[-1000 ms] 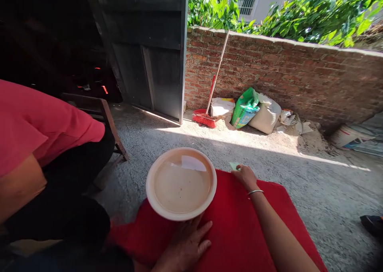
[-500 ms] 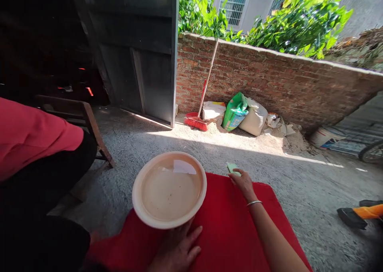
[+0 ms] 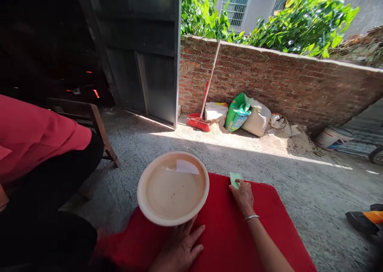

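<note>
Red-covered bench (image 3: pixel 224 240), one water-filled basin (image 3: pixel 173 222), one pale green piece (image 3: pixel 234 179) right of the basin, right hand (image 3: pixel 243 194) pinching it in its grip, arm stretched forward, left hand (image 3: pixel 182 247) palm-down at the basin's near side, fingers spread

A red-clothed table (image 3: pixel 221 240) bears a water-filled basin (image 3: pixel 173 221) at far left, the left hand (image 3: pixel 182 246) nearer, a flat pale-green piece (image 3: pixel 234 180) at the far edge.
</note>
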A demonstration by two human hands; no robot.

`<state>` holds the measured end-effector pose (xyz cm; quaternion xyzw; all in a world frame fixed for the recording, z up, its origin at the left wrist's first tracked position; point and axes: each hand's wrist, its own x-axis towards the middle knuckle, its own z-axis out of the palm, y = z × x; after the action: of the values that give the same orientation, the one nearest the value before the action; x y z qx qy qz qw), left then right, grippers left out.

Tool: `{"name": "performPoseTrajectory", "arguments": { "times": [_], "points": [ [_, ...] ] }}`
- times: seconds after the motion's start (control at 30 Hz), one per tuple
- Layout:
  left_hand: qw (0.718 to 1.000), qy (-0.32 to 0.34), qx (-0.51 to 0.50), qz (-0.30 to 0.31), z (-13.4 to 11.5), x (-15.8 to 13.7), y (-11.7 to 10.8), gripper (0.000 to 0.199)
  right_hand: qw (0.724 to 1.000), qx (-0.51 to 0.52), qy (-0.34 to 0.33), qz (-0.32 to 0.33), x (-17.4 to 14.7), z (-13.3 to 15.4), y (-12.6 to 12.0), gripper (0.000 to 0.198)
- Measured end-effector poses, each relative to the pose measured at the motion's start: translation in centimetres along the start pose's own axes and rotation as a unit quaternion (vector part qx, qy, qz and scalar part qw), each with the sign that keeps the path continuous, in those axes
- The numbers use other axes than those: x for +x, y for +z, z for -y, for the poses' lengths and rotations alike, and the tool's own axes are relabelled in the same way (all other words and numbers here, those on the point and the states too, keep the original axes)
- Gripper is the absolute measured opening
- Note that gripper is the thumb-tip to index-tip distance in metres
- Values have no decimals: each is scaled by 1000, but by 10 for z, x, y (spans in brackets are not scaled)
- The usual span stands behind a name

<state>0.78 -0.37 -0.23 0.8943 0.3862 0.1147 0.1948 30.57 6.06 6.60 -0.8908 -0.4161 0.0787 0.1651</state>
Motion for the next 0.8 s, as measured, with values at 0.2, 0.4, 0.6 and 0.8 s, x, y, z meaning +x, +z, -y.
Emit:
{"name": "performPoseTrajectory", "arguments": {
  "times": [0.2,0.4,0.6,0.8],
  "points": [
    [1000,-9,-1,13,-7,-2,-11,58,981,83,-162,72,-57,78,44,24],
    [999,7,13,-28,1,-3,4,54,991,124,-31,-36,-5,-31,-4,42],
    [999,18,28,-38,3,-5,5,55,979,8,172,-113,43,-152,-57,55],
    [999,13,50,-3,-1,-4,-8,57,997,25,64,-40,34,-130,-34,52]
  ]
}}
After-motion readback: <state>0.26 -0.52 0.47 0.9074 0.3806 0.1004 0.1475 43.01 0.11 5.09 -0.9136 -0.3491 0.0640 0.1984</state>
